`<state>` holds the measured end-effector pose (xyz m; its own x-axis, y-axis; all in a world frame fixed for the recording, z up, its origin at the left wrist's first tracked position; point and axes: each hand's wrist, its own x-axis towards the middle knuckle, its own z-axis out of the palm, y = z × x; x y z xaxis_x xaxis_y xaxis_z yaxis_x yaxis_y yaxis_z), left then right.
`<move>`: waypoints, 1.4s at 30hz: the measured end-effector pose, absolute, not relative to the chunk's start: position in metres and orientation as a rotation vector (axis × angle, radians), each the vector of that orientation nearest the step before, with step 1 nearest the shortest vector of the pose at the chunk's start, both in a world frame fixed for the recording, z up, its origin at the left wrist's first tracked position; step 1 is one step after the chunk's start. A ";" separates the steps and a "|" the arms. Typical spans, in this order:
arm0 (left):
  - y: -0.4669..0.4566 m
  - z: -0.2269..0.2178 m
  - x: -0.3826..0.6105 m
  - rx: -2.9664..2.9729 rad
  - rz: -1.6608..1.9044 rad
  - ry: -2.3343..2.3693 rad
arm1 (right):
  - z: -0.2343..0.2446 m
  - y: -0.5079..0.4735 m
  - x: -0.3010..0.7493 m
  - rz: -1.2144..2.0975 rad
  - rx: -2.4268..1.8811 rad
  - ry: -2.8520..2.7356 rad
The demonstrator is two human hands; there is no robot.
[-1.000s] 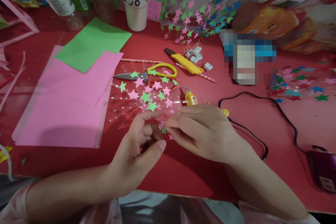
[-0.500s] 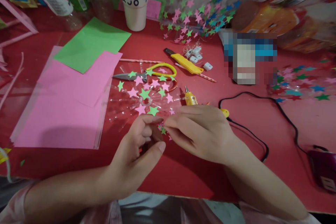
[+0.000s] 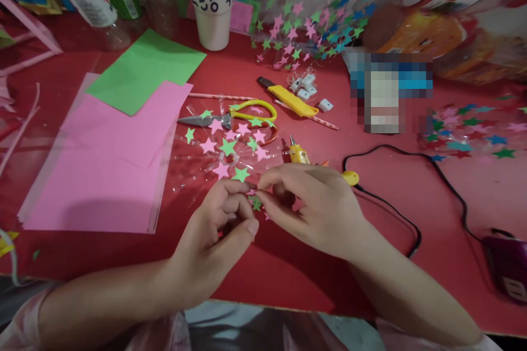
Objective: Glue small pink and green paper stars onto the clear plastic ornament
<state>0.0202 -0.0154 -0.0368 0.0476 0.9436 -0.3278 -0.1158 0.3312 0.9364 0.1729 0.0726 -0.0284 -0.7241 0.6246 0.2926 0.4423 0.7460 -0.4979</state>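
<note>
My right hand (image 3: 317, 208) is pinched, thumb against forefinger; whatever lies between the tips is too small to make out. My left hand (image 3: 216, 238) faces it with loosely curled fingers, thumb well apart from the forefinger. Its forefinger tip meets the right hand's fingertips. Small pink and green stars (image 3: 256, 204) lie just beyond and beneath the fingertips. Farther back is a ring of clear plastic spokes (image 3: 229, 158) with pink and green paper stars on it. It partly covers the scissors (image 3: 224, 119) with yellow handles.
Pink sheets (image 3: 94, 175) and a green sheet (image 3: 144, 74) lie left. Behind are a yellow cutter (image 3: 292, 100), a striped straw (image 3: 327, 122) and a white cup (image 3: 212, 22). A yellow glue gun (image 3: 297, 151) sits beyond my right hand. A black cord (image 3: 448, 170) runs right.
My right hand's forefinger has lifted and bent, opening a gap behind its pinched tips. My left hand stays nearly in place, its middle fingers slightly more curled.
</note>
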 end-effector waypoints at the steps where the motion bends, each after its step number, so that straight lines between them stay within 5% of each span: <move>1: -0.016 -0.037 0.020 0.869 0.998 1.230 | -0.028 0.072 0.172 0.576 -0.825 -2.490; 42: -0.020 -0.044 0.017 0.732 1.026 1.036 | -0.031 0.064 0.158 1.337 -1.144 -2.158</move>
